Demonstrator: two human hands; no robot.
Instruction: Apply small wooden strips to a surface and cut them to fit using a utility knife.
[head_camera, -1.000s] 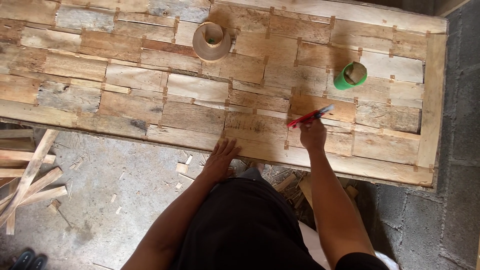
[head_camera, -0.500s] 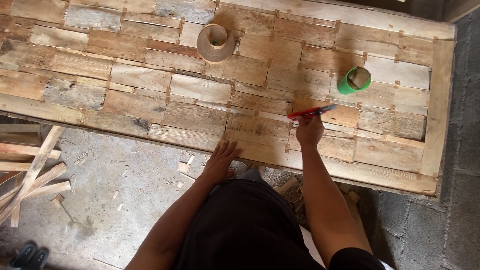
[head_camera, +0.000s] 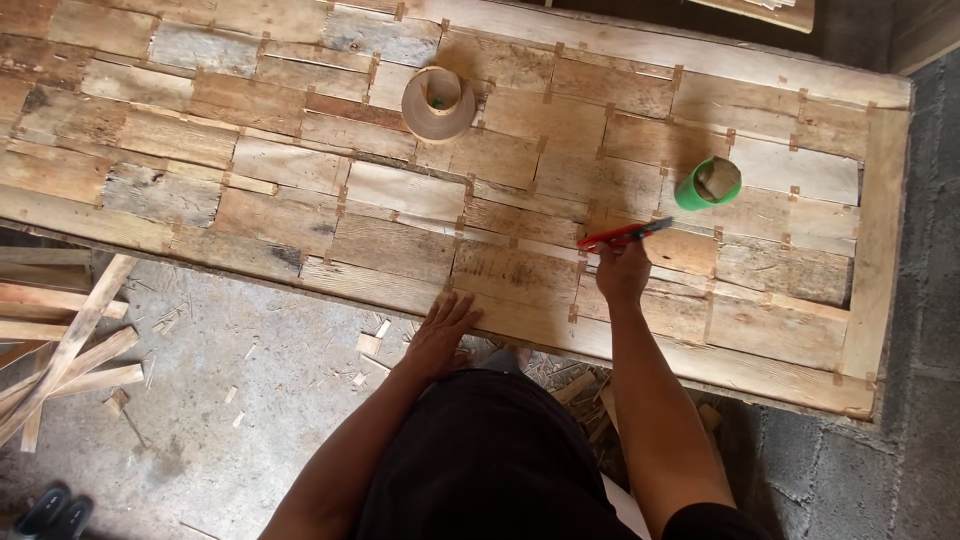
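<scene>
Head view, single frame.

Item 1: right hand (head_camera: 622, 272), at about 3 o'clock from frame centre, fingers closed around a slim red marker with a dark tip (head_camera: 627, 233); the marker lay nearly level, tip toward 2 o'clock, over the boards. Whether the tip touched the wood could not be told.

Item 2: left hand (head_camera: 442, 330), near 6 o'clock of centre, held nothing; it lay flat with fingers spread on the near edge of the panel.

Item 3: long panel of patched, weathered wooden boards (head_camera: 280, 170), running across the frame from 9 to 3 o'clock.

Item 4: green cylindrical cup (head_camera: 708, 184), upright on the panel, near the marker at its 1 o'clock.

Item 5: brown roll of tape (head_camera: 438, 103), flat on the panel at 12 o'clock, well apart from both hands.

Item 6: loose wooden slats (head_camera: 62, 345) on the concrete floor at 8 o'clock, crossing one another.
</scene>
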